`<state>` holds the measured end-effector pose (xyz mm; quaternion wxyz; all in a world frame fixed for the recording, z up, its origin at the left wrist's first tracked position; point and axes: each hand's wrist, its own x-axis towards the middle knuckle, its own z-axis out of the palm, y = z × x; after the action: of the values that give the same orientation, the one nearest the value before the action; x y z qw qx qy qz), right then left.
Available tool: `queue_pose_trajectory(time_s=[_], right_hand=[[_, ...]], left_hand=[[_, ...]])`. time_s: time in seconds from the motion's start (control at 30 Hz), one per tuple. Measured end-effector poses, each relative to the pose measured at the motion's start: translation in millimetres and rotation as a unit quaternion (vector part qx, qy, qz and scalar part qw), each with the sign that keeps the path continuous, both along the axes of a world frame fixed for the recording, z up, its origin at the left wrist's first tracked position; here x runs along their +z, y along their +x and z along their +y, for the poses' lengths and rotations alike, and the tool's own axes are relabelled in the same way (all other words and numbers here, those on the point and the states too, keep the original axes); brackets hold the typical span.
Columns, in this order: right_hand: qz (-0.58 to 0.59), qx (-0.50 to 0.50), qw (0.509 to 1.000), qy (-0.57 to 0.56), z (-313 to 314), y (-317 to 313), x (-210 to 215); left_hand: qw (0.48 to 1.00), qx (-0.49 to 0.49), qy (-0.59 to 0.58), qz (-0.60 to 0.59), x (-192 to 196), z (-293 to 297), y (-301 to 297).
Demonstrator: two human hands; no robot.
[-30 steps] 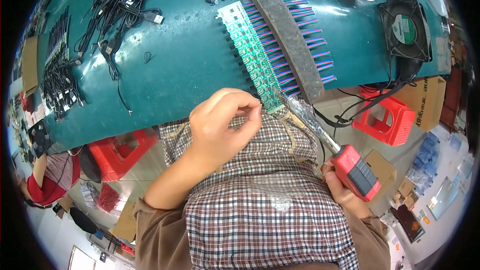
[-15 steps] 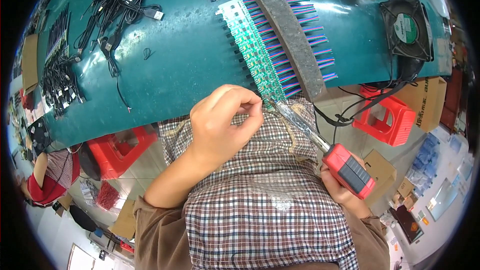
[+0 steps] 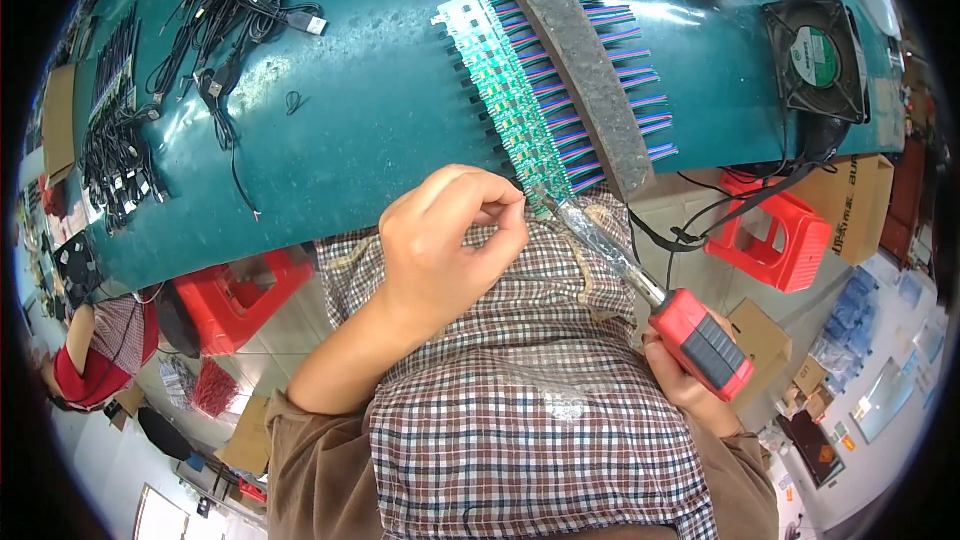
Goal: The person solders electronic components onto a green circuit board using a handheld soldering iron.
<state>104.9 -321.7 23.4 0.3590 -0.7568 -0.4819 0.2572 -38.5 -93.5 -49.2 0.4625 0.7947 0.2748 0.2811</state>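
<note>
Left hand (image 3: pixel 450 245): thumb and forefinger pressed together; anything pinched too small to tell. Right hand (image 3: pixel 677 376), partly hidden, wrapped round red-and-black soldering iron (image 3: pixel 700 342); tip contact unclear at near end of long green circuit-board strip (image 3: pixel 510 90), on glossy teal table (image 3: pixel 350 130). Rough grey bar (image 3: pixel 575 65) covers multicoloured wires' middles.

a soldering iron (image 3: pixel 702 344), circuit boards (image 3: pixel 512 95) and black cables (image 3: pixel 236 15) show an electronics workshop.
</note>
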Motion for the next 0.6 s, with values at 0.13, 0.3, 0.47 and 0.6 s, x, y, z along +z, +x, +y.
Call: queue_pose_trajectory(time_s=[0.13, 0.3, 0.47, 0.6], right_hand=[[0.028, -0.003, 0.999, 0.021, -3.3, -0.9, -5.1], [-0.012, 0.032, 0.999, 0.023, 2.4, 1.7, -4.1], [0.034, -0.01, 0.999, -0.004, -2.4, -0.3, -0.7], [0.017, -0.007, 1.0, 0.0, -4.0, 0.0, -1.0]], left_hand=[[1.0, -0.02, -0.015, 0.017, 3.1, 0.9, -2.7], [1.0, -0.019, -0.013, 0.02, 2.3, 1.0, -2.4], [1.0, -0.008, -0.007, 0.008, -0.3, 0.3, -0.7], [1.0, 0.003, -0.001, -0.003, -1.4, 0.0, 0.3]])
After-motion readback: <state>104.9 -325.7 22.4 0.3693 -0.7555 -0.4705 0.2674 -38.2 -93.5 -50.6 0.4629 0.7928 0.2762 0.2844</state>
